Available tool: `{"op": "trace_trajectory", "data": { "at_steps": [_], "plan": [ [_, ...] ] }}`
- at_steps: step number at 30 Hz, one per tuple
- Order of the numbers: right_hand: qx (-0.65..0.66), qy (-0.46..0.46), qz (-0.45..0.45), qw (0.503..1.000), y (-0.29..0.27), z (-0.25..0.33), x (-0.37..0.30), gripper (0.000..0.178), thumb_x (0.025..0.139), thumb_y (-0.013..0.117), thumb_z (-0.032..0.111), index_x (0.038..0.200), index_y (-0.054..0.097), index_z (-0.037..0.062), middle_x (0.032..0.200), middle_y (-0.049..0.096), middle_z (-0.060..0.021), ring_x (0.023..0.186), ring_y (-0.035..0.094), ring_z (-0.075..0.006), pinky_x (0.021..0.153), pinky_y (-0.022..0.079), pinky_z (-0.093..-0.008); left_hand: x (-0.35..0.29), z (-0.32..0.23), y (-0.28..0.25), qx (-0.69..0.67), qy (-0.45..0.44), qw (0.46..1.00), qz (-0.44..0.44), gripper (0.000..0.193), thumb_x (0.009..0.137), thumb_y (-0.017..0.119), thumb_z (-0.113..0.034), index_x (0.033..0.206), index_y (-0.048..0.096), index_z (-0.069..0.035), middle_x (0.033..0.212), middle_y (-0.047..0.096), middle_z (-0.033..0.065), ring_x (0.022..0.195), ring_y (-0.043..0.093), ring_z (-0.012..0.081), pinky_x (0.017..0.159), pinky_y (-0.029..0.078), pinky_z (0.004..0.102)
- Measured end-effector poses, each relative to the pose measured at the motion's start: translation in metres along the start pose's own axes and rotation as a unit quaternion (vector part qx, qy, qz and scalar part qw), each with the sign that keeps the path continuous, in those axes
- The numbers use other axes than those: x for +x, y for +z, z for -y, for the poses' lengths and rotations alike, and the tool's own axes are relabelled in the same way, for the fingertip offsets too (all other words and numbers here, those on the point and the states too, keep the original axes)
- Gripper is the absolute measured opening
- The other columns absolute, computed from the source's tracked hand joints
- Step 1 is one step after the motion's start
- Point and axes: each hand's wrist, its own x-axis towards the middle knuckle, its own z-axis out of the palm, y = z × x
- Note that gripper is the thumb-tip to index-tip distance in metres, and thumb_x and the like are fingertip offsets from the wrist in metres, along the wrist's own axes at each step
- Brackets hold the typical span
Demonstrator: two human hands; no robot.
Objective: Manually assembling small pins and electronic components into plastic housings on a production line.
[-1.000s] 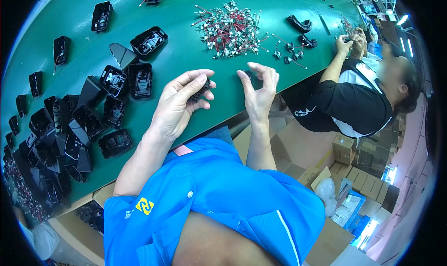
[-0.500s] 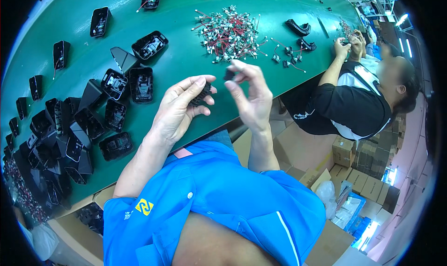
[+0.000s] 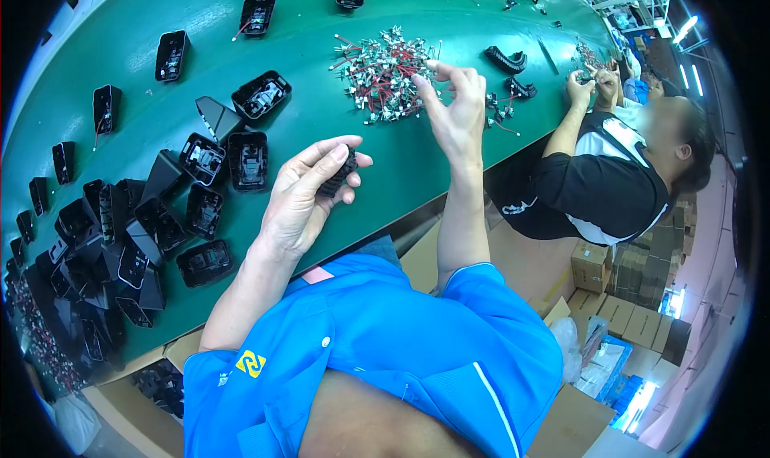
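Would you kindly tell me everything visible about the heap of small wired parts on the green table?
The heap of wired parts is a loose, roughly round tangle of small whitish and dark pieces, plastic-looking, with thin red wires. It lies on the green table. The right hand overlaps its right edge in view; contact is unclear.

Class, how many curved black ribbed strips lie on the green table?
2: the upper strip, right of the wire pile, and the lower strip below it; others may be hidden.
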Motion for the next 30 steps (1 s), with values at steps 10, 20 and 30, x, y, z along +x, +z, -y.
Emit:
{"op": "trace_trajectory", "data": {
  "at_steps": [10, 20, 30],
  "plan": [
    [0.143, -0.019, -0.028, 0.989, -0.006, 0.023, 0.019, 0.019, 0.085, 0.075, 0.005, 0.103, 0.074, 0.0068, 0.091, 0.064, -0.0050, 0.079, 0.054, -0.0135, 0.073, 0.046, -0.0258, -0.003, -0.002, -0.002, 0.014, 0.017, 1.000, -0.017, 0.034, 0.100, 0.060, -0.015, 0.129, 0.059, 0.003, 0.109, 0.066, 0.0145, 0.089, 0.061, 0.0137, 0.072, 0.053, 0.0228],
    [0.478, 0.114, -0.020, 0.871, -0.012, 0.053, -0.014, 0.021, 0.096, 0.065, 0.005, 0.117, 0.065, 0.0025, 0.102, 0.070, -0.0134, 0.083, 0.061, -0.0154, 0.080, 0.050, -0.0264, -0.002, -0.010, -0.001, -0.080, 0.069, 0.994, 0.003, 0.036, 0.100, 0.060, -0.014, 0.132, 0.057, 0.003, 0.109, 0.065, 0.0153, 0.090, 0.062, 0.0158, 0.074, 0.054, 0.0241],
    [0.603, 0.123, 0.080, 0.784, 0.001, 0.087, -0.054, 0.011, 0.092, 0.070, 0.005, 0.103, 0.065, 0.0029, 0.105, 0.069, -0.0135, 0.093, 0.066, -0.0187, 0.085, 0.056, -0.0300, -0.004, -0.009, -0.003, -0.089, 0.055, 0.994, 0.034, 0.033, 0.100, 0.058, -0.012, 0.129, 0.058, 0.004, 0.108, 0.064, 0.0156, 0.089, 0.062, 0.0159, 0.074, 0.054, 0.0246]
  ]
}}
